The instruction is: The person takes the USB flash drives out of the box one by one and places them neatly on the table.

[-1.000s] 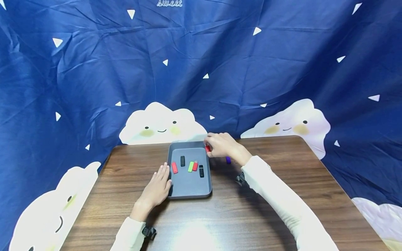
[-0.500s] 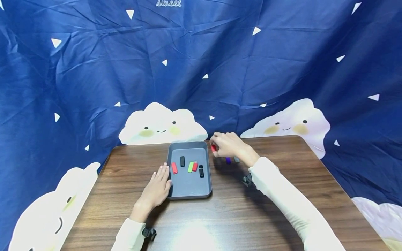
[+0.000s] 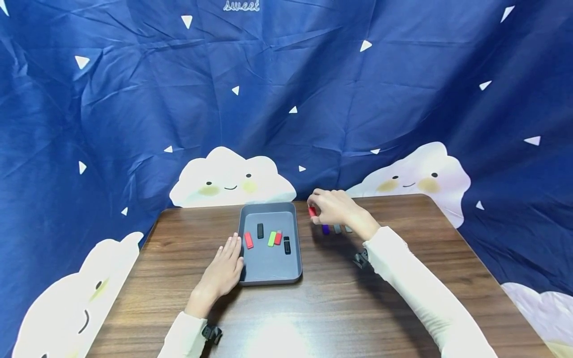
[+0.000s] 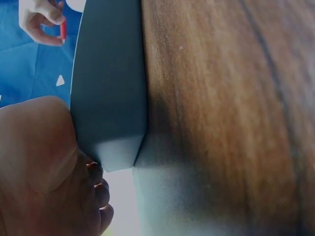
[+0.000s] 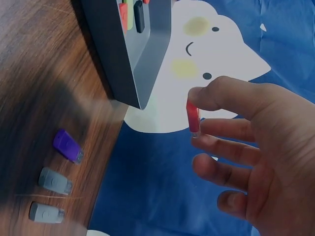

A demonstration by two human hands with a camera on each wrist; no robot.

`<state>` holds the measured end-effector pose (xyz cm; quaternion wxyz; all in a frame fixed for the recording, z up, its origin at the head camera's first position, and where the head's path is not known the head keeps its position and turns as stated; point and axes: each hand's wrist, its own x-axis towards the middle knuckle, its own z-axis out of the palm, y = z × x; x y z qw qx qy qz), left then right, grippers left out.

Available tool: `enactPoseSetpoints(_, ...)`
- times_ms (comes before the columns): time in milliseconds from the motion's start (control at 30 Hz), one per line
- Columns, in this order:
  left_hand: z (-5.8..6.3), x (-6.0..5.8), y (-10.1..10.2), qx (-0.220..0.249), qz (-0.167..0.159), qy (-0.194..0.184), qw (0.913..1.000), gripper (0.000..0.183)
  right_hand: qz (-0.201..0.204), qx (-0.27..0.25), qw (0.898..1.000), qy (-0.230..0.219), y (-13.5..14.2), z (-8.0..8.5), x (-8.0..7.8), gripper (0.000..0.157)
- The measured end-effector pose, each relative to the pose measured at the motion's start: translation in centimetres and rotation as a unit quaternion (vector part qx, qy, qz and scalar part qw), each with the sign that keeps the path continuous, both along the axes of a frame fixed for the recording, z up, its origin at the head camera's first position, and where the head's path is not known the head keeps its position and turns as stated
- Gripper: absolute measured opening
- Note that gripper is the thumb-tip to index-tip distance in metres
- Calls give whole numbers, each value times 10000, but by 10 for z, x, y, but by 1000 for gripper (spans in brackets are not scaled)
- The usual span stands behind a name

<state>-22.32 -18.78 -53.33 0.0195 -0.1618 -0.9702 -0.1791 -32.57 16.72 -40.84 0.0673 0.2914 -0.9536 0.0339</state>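
Note:
Between thumb and fingers my right hand [image 3: 333, 206] pinches a red USB stick [image 5: 193, 117], held above the table to the right of the grey tray [image 3: 268, 271]. My left hand [image 3: 224, 266] rests with straight fingers along the tray's left side. Inside the tray lie a red USB stick [image 3: 248, 239], a black one [image 3: 260, 230], a green one [image 3: 272, 238] touching another red one [image 3: 278, 238], and a second black one [image 3: 287, 245]. On the table below my right hand are a purple USB stick [image 5: 68, 145] and two grey ones, the nearer grey USB stick [image 5: 55, 181] beside the purple.
The wooden table [image 3: 358, 308] carries the tray near its far edge. Behind it hangs a blue cloth [image 3: 268, 99] printed with white clouds and triangles. A small black wrist camera [image 3: 360, 258] sits on the right wrist.
My right hand has moved right, away from the tray's far right corner, still pinching the red USB stick. The grey USB sticks have come into view. My left hand stays put.

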Motion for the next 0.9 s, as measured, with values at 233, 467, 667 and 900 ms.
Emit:
enactPoseSetpoints(233,-6,-1,-1,-30,-12,33,10000,62,10,34,10000,67,10,0,0,36)
enactPoseSetpoints(467,-1,0,0,-46,77,11,10000,63,-20,2,9999,114,20,1,0,33)
enactPoseSetpoints(667,0,0,1,-50,76,-15,10000,62,-91,14,9999,89,29,0,1,33)
enactPoseSetpoints(900,-1,0,0,-10,44,151,9999,61,-186,37,9997,159,41,0,2,29)
